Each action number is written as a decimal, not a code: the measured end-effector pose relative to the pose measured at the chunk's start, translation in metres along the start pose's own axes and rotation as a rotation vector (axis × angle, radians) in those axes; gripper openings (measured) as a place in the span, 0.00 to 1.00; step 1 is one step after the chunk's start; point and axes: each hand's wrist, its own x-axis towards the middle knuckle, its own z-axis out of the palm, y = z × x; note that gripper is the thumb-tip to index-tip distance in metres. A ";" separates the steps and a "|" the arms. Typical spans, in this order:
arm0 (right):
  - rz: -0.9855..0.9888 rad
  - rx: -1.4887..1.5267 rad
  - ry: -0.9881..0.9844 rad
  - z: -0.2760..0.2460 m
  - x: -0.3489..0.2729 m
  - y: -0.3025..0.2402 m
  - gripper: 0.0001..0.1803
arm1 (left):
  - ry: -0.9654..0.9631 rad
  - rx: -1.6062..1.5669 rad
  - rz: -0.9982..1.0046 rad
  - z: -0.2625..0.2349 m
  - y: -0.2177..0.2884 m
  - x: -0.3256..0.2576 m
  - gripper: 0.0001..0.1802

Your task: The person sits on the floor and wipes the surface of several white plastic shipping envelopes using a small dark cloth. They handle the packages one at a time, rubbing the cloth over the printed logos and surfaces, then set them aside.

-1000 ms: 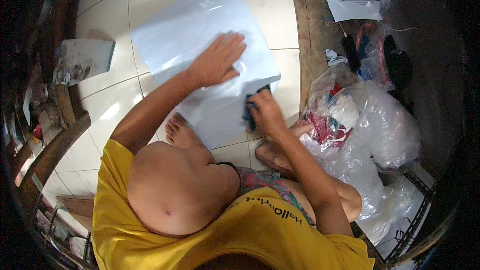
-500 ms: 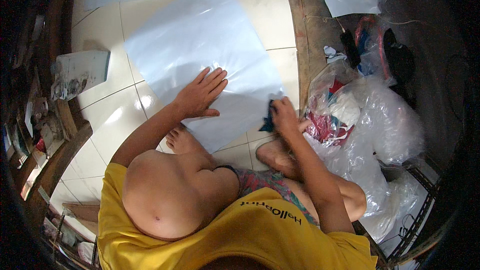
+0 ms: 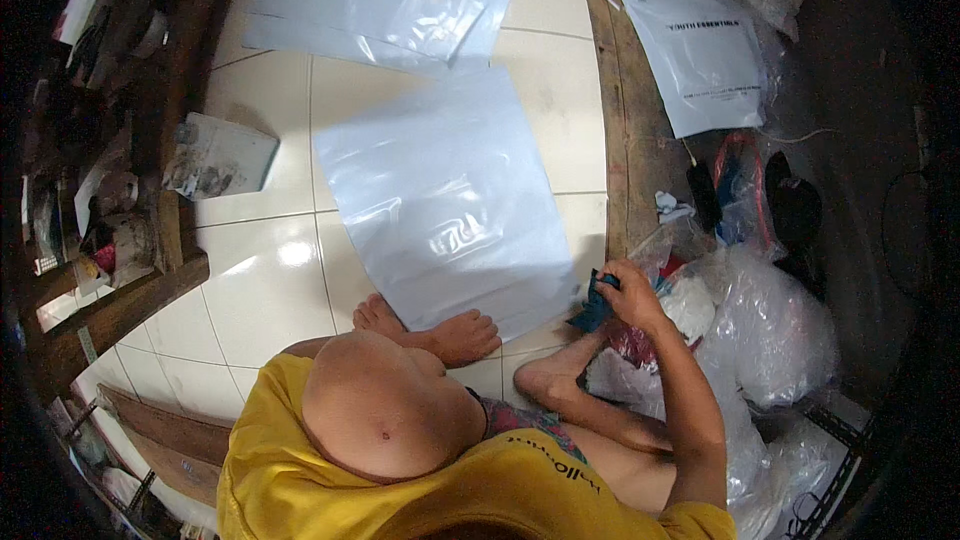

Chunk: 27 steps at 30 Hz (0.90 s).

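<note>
A pale bluish-white plastic sheet [image 3: 450, 190] lies flat on the tiled floor in front of me, glossy with light reflections. My right hand [image 3: 630, 295] pinches a crumpled dark teal cloth [image 3: 595, 308] just beyond the sheet's near right corner. At the sheet's near edge is my left hand [image 3: 465, 337], beside my bare foot [image 3: 375, 314]. Its fingers look curled, and what is under them is hidden; my raised knee covers most of that arm.
More pale plastic sheets [image 3: 390, 0] lie farther off. On the right, a printed plastic bag [image 3: 695, 50] rests on a wooden board [image 3: 622, 140], near a heap of clear plastic bags [image 3: 770, 330]. Wooden shelving [image 3: 185, 140] with a stained white box [image 3: 222, 155] stands at left.
My left hand has left the sheet's middle and come back to its near edge by my foot. My right hand has moved off the sheet's corner to the right, still holding the cloth.
</note>
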 end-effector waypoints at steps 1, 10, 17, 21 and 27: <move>0.018 0.017 -0.018 -0.007 0.001 0.000 0.10 | -0.008 0.008 -0.002 -0.003 -0.001 -0.001 0.10; -0.018 -0.103 -0.109 -0.073 -0.033 0.022 0.11 | -0.227 -0.463 -0.332 -0.196 -0.027 0.031 0.14; -0.088 -0.030 -0.147 -0.048 -0.052 0.063 0.14 | -0.200 -0.050 0.058 -0.395 -0.014 0.073 0.04; -0.150 0.266 -0.112 0.030 -0.037 0.058 0.12 | -0.083 0.377 0.059 -0.478 0.030 0.110 0.08; -0.361 0.094 -0.178 0.115 -0.001 0.049 0.11 | 0.049 0.724 -0.042 -0.560 0.049 0.117 0.15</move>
